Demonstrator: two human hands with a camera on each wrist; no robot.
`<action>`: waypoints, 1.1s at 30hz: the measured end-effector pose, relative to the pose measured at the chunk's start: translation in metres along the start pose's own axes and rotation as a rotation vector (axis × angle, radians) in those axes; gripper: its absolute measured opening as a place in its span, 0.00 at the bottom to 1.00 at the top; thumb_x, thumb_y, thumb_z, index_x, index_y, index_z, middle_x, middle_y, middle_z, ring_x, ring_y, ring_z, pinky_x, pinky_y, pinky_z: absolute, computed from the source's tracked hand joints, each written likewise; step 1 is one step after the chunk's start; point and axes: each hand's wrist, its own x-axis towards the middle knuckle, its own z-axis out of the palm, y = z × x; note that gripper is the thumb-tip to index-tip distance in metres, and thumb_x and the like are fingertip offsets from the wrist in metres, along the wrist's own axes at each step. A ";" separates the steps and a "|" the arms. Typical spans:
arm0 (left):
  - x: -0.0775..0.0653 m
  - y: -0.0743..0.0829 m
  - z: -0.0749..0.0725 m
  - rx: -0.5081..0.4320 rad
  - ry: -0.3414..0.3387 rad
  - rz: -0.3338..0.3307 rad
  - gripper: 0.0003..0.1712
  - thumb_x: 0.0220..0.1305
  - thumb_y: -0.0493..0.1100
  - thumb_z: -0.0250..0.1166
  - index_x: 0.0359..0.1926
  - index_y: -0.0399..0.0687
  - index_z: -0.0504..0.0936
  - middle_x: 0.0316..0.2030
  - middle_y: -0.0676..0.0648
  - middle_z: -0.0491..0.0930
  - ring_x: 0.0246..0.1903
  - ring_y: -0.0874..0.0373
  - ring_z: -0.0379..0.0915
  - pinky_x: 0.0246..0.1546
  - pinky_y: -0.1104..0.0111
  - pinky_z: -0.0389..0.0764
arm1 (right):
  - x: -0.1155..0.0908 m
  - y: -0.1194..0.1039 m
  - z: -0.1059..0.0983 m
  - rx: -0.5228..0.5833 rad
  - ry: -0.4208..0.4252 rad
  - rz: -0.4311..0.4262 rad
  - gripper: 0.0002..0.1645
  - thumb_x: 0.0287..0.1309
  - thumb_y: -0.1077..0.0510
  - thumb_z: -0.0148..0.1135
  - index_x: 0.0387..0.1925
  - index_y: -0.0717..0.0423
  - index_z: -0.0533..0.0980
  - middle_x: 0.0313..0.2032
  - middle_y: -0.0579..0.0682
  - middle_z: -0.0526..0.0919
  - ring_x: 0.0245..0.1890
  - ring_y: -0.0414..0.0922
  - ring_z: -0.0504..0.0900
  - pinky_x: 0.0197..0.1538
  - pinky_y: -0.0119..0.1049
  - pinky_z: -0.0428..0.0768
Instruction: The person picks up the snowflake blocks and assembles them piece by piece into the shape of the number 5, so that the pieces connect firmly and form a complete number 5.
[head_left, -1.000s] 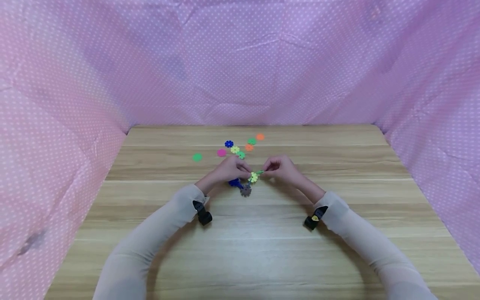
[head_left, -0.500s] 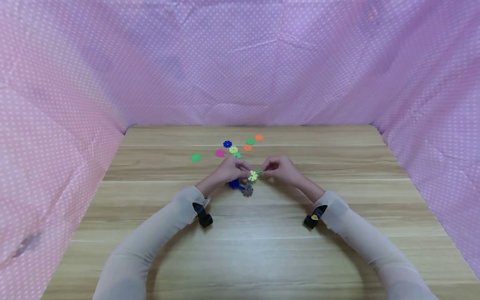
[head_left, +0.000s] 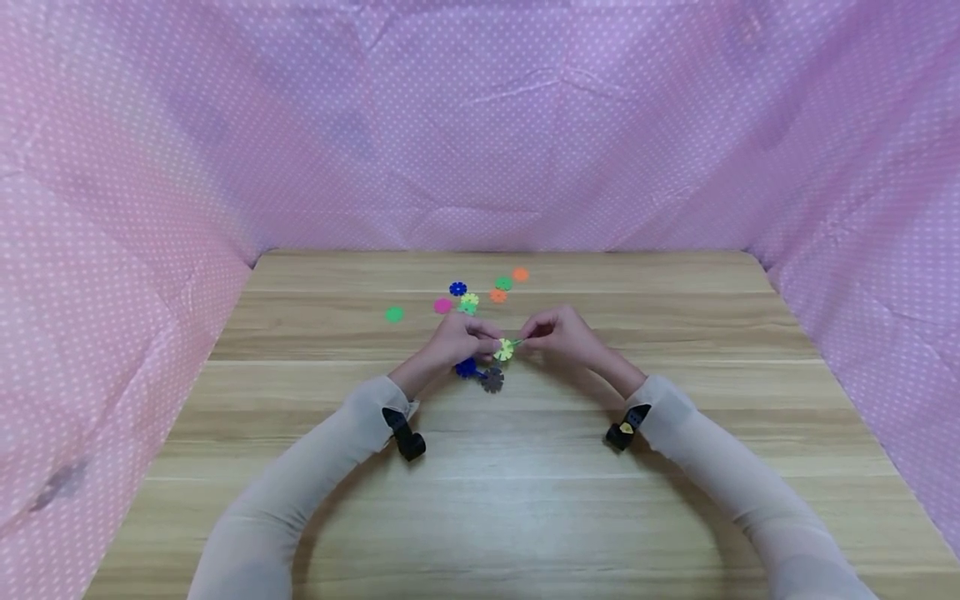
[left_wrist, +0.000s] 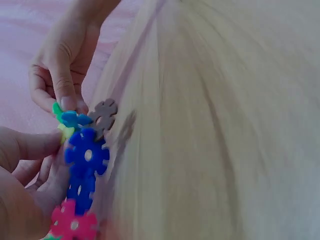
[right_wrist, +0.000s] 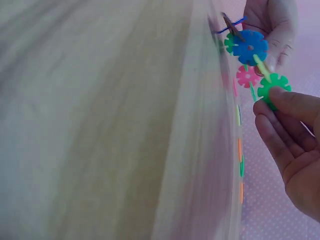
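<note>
In the head view, my left hand [head_left: 467, 339] and right hand [head_left: 561, 336] meet over the middle of the table around a chain of interlocking snowflake discs. Left thumb and fingers pinch the chain at a yellow disc [head_left: 504, 350]. A green disc [right_wrist: 281, 83], its edge meeting the yellow one, is pinched between my right thumb and fingers. Further along the chain come a light blue disc [right_wrist: 257, 49], a brown disc [head_left: 492, 381] and dark blue discs [left_wrist: 80, 162]. A pink disc [left_wrist: 65, 221] hangs near my left palm in the left wrist view. My left fingers hide part of the chain.
Loose discs lie on the wooden table [head_left: 525, 500] beyond my hands: a pink one [head_left: 443, 306], a dark blue one [head_left: 458, 289], a yellow one [head_left: 470, 298], an orange one [head_left: 521, 274] and several others. Pink dotted cloth [head_left: 480, 150] surrounds the table's back and sides.
My right hand has shifted slightly left, and the yellow disc has moved a little left and away from me. Both pinches are kept, and the loose discs lie as before.
</note>
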 end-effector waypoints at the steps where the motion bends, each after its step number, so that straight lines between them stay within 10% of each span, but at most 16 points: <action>1: 0.000 0.000 0.001 -0.013 0.003 0.002 0.08 0.62 0.29 0.70 0.43 0.32 0.88 0.38 0.37 0.89 0.28 0.60 0.85 0.36 0.66 0.90 | 0.000 0.000 0.000 -0.004 -0.002 -0.006 0.04 0.55 0.71 0.72 0.32 0.62 0.87 0.34 0.60 0.90 0.33 0.54 0.86 0.34 0.27 0.83; 9: 0.001 0.001 0.007 -0.079 0.062 -0.004 0.09 0.63 0.30 0.70 0.44 0.32 0.88 0.40 0.37 0.89 0.27 0.63 0.83 0.35 0.69 0.89 | 0.001 -0.002 -0.002 -0.023 0.038 0.000 0.03 0.56 0.69 0.72 0.34 0.62 0.87 0.36 0.59 0.90 0.34 0.49 0.87 0.38 0.26 0.85; 23: 0.005 0.001 -0.005 -0.158 -0.046 -0.015 0.13 0.66 0.33 0.67 0.51 0.31 0.84 0.40 0.42 0.87 0.33 0.60 0.85 0.43 0.65 0.89 | 0.028 -0.008 -0.019 -0.056 -0.092 -0.012 0.13 0.57 0.73 0.68 0.46 0.67 0.83 0.45 0.62 0.88 0.46 0.59 0.87 0.53 0.41 0.87; 33: 0.008 -0.003 -0.005 -0.147 -0.014 -0.030 0.12 0.68 0.35 0.65 0.50 0.35 0.82 0.40 0.45 0.85 0.34 0.59 0.83 0.41 0.67 0.88 | 0.075 0.002 -0.039 -0.083 0.029 -0.003 0.15 0.61 0.70 0.68 0.49 0.72 0.81 0.44 0.68 0.86 0.43 0.53 0.86 0.47 0.25 0.83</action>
